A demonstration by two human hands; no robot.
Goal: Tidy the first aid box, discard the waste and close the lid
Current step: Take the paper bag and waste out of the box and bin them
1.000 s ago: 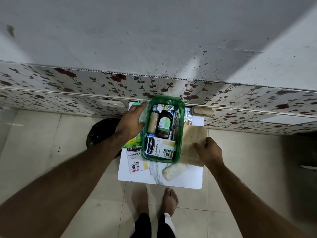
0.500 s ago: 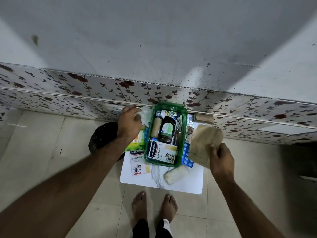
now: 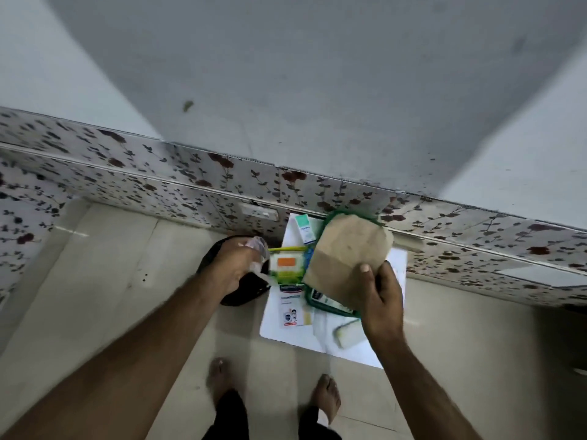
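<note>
Right hand (image 3: 379,296) pinches a brown envelope (image 3: 346,252) above the green box (image 3: 330,308). Left hand (image 3: 235,268), beside it, grips crumpled clear wrapping (image 3: 259,246).

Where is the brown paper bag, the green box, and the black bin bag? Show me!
brown paper bag (image 3: 347,249), head view, middle of its flat face.
green box (image 3: 330,308), head view, near rim below the bag.
black bin bag (image 3: 244,290), head view, dark part below the left wrist.
</note>
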